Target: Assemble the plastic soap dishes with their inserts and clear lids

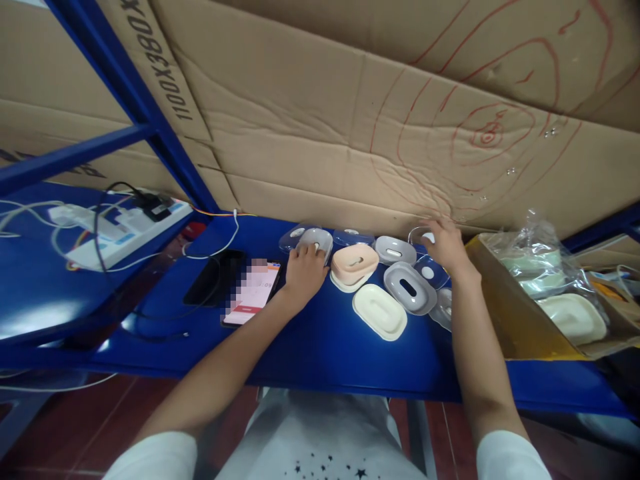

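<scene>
On the blue shelf (320, 347) lie several oval soap-dish parts. My left hand (304, 272) rests palm down with its fingers curled over a grey oval tray (316, 239). My right hand (445, 245) reaches to the back of the shelf, fingers closed around a clear oval lid (419, 235). Between the hands sit a pink dish (355, 263), a grey tray with a slot (409, 288), a cream tray (380, 311) and another grey tray (395, 251).
A lit phone (253, 293) and a dark phone (215, 277) lie left of the trays. A power strip (125, 230) with cables sits at far left. An open carton (505, 313) of bagged dishes stands at right. Cardboard sheets back the shelf.
</scene>
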A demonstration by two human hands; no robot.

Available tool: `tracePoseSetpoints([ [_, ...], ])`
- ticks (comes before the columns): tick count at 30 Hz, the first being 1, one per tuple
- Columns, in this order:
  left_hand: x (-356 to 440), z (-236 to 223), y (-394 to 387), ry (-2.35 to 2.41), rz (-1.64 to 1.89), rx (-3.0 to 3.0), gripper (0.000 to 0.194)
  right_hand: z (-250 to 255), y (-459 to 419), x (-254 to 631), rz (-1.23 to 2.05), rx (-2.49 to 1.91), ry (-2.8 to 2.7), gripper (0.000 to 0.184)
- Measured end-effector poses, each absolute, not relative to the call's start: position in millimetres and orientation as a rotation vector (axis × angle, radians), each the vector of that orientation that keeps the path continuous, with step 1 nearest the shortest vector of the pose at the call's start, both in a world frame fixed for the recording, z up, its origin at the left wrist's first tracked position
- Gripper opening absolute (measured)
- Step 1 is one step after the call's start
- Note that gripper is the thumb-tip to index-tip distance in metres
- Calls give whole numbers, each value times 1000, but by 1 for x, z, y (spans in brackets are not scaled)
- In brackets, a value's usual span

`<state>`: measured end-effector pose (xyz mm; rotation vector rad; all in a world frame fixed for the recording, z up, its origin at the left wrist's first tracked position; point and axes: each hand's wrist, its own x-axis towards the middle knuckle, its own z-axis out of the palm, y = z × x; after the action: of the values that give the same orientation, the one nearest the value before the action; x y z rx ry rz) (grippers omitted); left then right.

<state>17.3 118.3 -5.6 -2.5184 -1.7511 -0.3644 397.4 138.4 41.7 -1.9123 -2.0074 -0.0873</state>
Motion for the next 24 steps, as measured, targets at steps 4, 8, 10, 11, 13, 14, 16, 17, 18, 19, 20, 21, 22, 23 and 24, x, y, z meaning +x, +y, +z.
tracePoseSetpoints([
  [4,16,-10,123,-1772,-353,-2509,30,21,145,361,134,-1769,-2259,35],
  [8,16,-9,126,-1788,-401,-2504,32,0,148,342,259,-1745,-2350,40],
  [10,17,-7,127,-1805,-438,-2493,35,-3,149,342,258,-1750,-2352,40],
  [11,17,-6,127,-1814,-458,-2485,36,-3,149,343,257,-1749,-2353,38],
  [13,17,-3,127,-1830,-497,-2470,38,1,149,346,254,-1746,-2345,34],
  [14,17,-2,128,-1835,-517,-2463,39,3,149,348,250,-1747,-2334,33],
  [16,16,0,128,-1838,-559,-2452,42,7,149,352,238,-1756,-2303,31],
  [17,16,1,129,-1836,-580,-2449,44,9,149,354,230,-1763,-2285,31],
  [18,16,1,129,-1830,-600,-2449,45,11,149,356,222,-1770,-2265,32],
  [19,16,1,130,-1821,-619,-2451,46,13,149,358,212,-1776,-2244,32],
  [20,16,0,130,-1810,-637,-2455,46,15,148,360,201,-1781,-2222,34],
  [21,16,0,131,-1798,-653,-2459,47,17,148,361,190,-1785,-2199,36],
  [22,16,-1,131,-1785,-667,-2465,47,19,147,363,179,-1787,-2179,38],
  [23,16,-2,131,-1772,-680,-2471,47,22,146,365,167,-1789,-2160,40],
  [24,16,-3,131,-1761,-690,-2477,47,25,145,367,155,-1792,-2142,41],
])
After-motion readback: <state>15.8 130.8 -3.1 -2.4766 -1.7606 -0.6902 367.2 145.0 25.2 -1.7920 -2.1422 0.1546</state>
